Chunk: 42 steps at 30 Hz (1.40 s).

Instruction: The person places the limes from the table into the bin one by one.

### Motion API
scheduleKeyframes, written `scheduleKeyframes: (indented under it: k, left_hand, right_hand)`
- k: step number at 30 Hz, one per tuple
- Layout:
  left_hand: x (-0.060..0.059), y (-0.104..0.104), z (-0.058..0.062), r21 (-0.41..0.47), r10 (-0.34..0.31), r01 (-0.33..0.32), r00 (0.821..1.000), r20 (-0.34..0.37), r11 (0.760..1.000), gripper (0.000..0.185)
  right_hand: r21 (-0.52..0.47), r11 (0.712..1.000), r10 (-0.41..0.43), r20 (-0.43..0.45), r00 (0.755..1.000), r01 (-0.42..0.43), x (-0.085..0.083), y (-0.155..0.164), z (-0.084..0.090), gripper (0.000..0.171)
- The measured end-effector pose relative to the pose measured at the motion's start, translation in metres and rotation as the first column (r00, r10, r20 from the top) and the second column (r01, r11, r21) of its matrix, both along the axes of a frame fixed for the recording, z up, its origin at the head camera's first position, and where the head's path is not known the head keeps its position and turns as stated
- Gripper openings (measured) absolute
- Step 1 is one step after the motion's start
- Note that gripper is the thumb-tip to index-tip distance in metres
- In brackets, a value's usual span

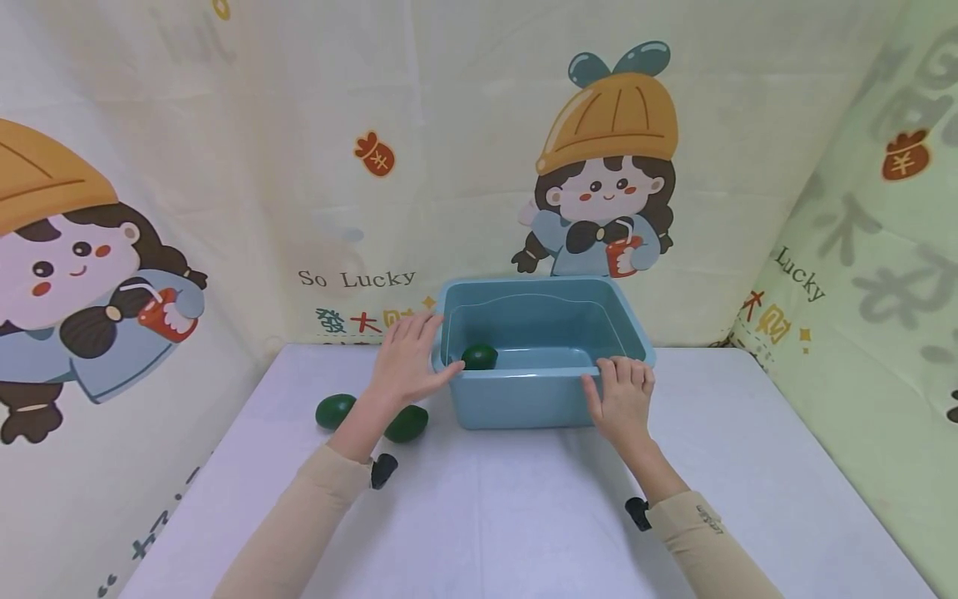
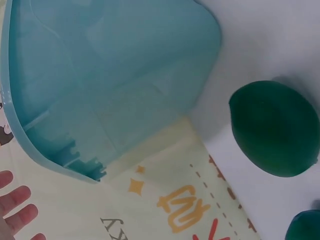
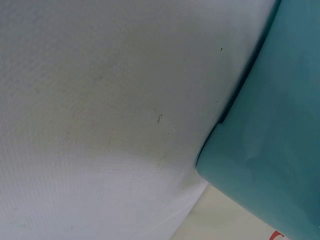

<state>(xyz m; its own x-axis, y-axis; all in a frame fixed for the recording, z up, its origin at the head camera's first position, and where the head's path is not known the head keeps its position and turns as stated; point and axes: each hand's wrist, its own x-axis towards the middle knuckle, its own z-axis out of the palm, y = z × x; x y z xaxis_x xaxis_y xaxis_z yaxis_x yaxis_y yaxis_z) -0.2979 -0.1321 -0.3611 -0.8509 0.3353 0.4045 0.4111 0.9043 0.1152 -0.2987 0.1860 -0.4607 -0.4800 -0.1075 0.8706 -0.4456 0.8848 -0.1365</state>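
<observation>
Head view: bright, even, diffuse light; colours clean, no harsh glare. Soft short shadows under teal plastic tub (image 1: 516, 399) and dark green avocado-shaped fruits (image 1: 334, 411) on white cloth-covered table (image 1: 479, 516). Wide-angle bending toward frame edges; cartoon-printed backdrop (image 1: 247, 166) slightly soft. Left wrist view: sharp enough, faint shadow beside fruit (image 2: 272, 128). Right wrist view: very close, soft focus, tub wall (image 3: 280, 140) casting dim shadow along table.

Three dark green avocados are showing: one (image 1: 479, 357) is lying inside the single blue tub (image 1: 524, 399), and two, one (image 1: 334, 411) and another (image 1: 407, 423), are sitting on the one white desk (image 1: 524, 516), left of the tub. Two hands, the left hand (image 1: 407, 362) and the right hand (image 1: 623, 401), are resting on the tub.
</observation>
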Motion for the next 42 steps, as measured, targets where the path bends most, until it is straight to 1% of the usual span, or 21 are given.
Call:
scheduleKeyframes:
  k: [5,12,18,27,36,42]
  left_hand:
    - [0.004,-0.007,-0.005,0.014,-0.012,0.013,1.0,-0.016,1.0,0.075]
    - [0.01,-0.015,-0.012,0.023,-0.015,0.015,1.0,-0.013,1.0,0.075]
    - [0.012,-0.02,-0.018,0.022,-0.013,0.013,0.999,-0.033,1.0,0.075]
    - [0.015,-0.026,-0.027,0.01,-0.005,0.006,0.999,-0.044,1.0,0.075]
    - [0.017,-0.031,-0.041,0.028,-0.01,0.011,0.999,-0.031,1.0,0.072]
    - [0.017,-0.037,-0.054,0.01,-0.016,0.017,0.998,-0.055,1.0,0.071]
  right_hand:
    - [0.0,1.0,-0.001,-0.032,0.999,0.001,0.0,0.0,-0.002,0.054]
    - [-0.006,1.0,0.004,-0.058,0.998,-0.005,-0.001,0.0,-0.003,0.052]
    - [-0.009,1.0,0.008,-0.065,0.998,-0.009,-0.002,0.0,-0.004,0.052]
    - [-0.011,1.0,0.01,-0.071,0.997,-0.011,-0.001,-0.001,-0.005,0.052]
    - [-0.012,1.0,0.012,-0.077,0.997,-0.013,-0.001,-0.001,-0.008,0.052]
    - [-0.014,1.0,0.015,-0.078,0.997,-0.016,-0.001,-0.001,-0.008,0.052]
